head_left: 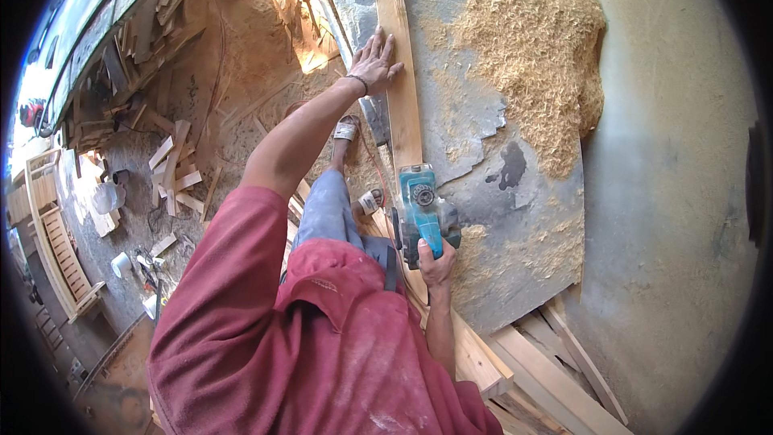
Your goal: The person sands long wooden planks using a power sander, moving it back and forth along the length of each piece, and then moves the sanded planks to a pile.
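A long, narrow wooden board (405, 125) lies lengthwise on a worn grey bench top (531, 234). My left hand (375, 66) rests flat on the far part of the board and its left edge, fingers stretched out. On the board's nearer part sits a teal electric hand planer (419, 197) with a black knob at its front. The fingers of my right hand (437, 264) are wrapped round the planer's rear handle. The planer's underside is hidden.
A big heap of wood shavings (535, 40) covers the bench's far right, beside a plain wall (660, 193). Several planks (555, 379) lean at the near right. Offcuts (177, 165) litter the floor at left, near a slatted wooden frame (60, 242). A reddish cord (376, 163) runs beside my legs.
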`<state>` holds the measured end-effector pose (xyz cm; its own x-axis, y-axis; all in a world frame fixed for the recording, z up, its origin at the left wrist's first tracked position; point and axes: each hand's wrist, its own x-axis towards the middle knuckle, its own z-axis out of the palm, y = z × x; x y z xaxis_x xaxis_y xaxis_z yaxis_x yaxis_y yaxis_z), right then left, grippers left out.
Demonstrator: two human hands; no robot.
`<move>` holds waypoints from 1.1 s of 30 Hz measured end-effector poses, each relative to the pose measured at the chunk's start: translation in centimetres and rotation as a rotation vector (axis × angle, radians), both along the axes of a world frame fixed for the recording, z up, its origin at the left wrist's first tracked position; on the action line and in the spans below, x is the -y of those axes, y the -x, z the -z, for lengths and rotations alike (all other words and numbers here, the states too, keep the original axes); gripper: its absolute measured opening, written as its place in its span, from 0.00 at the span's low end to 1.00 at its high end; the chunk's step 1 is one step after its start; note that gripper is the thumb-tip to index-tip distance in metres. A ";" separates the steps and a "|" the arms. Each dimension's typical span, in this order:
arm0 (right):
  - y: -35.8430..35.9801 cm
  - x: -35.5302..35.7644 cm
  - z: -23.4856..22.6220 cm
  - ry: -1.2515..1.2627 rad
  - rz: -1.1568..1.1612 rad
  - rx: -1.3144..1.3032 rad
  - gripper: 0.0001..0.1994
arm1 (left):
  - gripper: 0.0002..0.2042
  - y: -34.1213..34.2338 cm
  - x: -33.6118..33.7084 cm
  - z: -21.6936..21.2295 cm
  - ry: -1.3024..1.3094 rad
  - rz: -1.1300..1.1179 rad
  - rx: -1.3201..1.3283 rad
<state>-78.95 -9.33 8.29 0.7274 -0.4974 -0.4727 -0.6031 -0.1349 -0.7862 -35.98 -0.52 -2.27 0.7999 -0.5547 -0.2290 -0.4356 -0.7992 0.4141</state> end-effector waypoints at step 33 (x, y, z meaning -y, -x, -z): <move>-11.1 1.3 0.5 -0.006 0.004 0.111 0.19 | 0.27 -7.8 -2.2 1.4 0.627 -0.884 0.096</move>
<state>-67.89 -10.66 7.82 0.7737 -0.4976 -0.3922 -0.5125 -0.1275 -0.8492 -28.22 1.69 -3.72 0.9730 0.2298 -0.0211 0.1375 -0.5038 0.8528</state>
